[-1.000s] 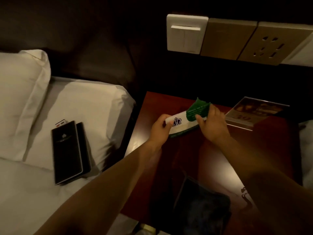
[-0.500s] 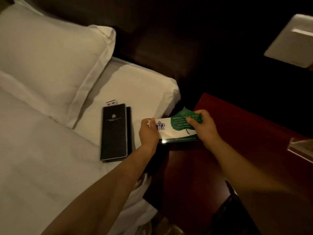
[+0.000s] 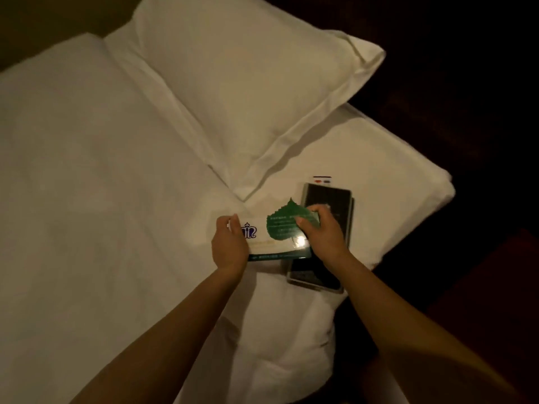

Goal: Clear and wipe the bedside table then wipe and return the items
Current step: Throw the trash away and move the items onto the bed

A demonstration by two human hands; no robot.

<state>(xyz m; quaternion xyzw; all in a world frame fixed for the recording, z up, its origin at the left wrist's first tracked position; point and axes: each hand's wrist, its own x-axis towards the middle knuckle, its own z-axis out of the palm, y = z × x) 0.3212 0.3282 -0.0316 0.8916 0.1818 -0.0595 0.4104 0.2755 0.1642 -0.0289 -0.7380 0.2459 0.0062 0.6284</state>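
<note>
Both hands, left hand [image 3: 230,246] and right hand [image 3: 320,233], pinch the leaf card [image 3: 277,233] over the bed [image 3: 102,199] beside the black folder [image 3: 335,205], so clearing looks underway, with all the wiping and returning to the desk left.

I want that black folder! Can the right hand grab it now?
Probably not yet. The right hand hovers right above the black folder, but it is busy holding the leaf card together with the left hand, and the card covers part of it.
</note>
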